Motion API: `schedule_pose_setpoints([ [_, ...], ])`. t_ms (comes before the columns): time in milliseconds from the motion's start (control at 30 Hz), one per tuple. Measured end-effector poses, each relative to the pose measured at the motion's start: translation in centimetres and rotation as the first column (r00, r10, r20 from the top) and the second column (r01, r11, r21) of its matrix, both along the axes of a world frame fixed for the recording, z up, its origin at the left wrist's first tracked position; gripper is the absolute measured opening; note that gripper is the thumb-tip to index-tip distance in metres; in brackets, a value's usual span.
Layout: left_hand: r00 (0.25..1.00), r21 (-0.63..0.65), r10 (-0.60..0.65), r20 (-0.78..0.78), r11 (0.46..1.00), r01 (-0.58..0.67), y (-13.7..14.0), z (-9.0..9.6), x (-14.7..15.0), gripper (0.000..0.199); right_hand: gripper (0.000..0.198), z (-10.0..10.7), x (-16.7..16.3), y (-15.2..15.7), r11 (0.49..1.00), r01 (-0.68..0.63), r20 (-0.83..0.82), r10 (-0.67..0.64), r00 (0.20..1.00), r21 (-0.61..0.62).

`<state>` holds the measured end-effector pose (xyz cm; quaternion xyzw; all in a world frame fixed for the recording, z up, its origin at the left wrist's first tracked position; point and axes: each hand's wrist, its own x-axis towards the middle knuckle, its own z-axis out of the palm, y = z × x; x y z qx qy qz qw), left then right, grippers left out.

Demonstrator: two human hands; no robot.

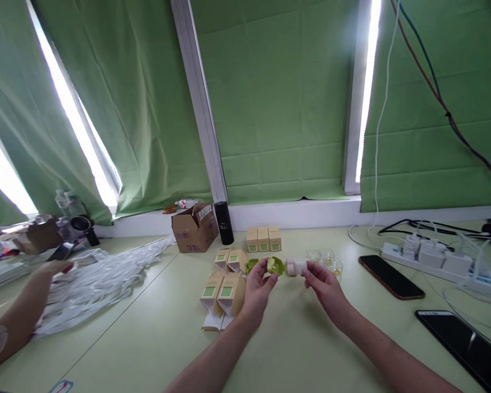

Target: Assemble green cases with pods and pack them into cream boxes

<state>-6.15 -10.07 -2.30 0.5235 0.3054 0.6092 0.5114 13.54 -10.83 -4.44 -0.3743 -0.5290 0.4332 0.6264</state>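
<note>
My left hand (258,286) pinches a small green cup-shaped piece (275,266) between thumb and fingers. Its hollow side faces up and to the right. Just across from it, my right hand (322,281) grips a small white cylindrical piece (300,266) by the fingertips. A pale pink piece (290,268) shows at the white piece's left end; whether the two are joined I cannot tell. Behind my left fingers lies another green piece (252,265), partly hidden. Several clear cups (326,255) with yellowish bits inside stand beyond my right hand.
Kraft boxes with green labels, some flaps open (225,292), stand left of my hands; closed ones (263,239) sit behind. Further off are a carton (194,229) and black cylinder (223,222). Phones (390,277) and a power strip (437,262) lie right. Another person's hand (51,267) touches white strips (102,286).
</note>
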Motion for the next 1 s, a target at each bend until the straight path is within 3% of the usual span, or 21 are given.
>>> schedule_pose_setpoints([
  [167,0.999,-0.020,-0.032,0.036,0.999,0.033,-0.2,-0.1,0.0,0.056,0.041,0.9,-0.5,-1.6,0.979,-0.185,-0.301,0.152,0.942,-0.086],
  [333,0.992,-0.071,-0.081,0.101,0.994,0.088,-0.3,0.0,-0.1,0.058,0.040,1.9,-0.6,-2.3,0.965,-0.240,-0.380,0.185,0.906,-0.103],
  [533,0.996,-0.077,-0.065,0.057,0.995,0.069,0.0,-0.4,-0.1,0.057,0.046,2.3,-0.7,-2.6,0.985,-0.156,-0.337,0.121,0.934,-0.078],
  [767,0.997,-0.076,-0.033,-0.075,0.997,0.027,0.0,-0.4,0.0,0.066,0.048,2.6,-1.0,-2.7,0.984,-0.158,-0.327,0.125,0.937,-0.078],
  [1000,0.979,-0.039,-0.025,-0.204,0.999,0.018,0.2,-0.3,0.1,0.072,0.057,2.2,-1.0,-2.2,0.996,-0.050,-0.203,0.035,0.979,-0.068],
])
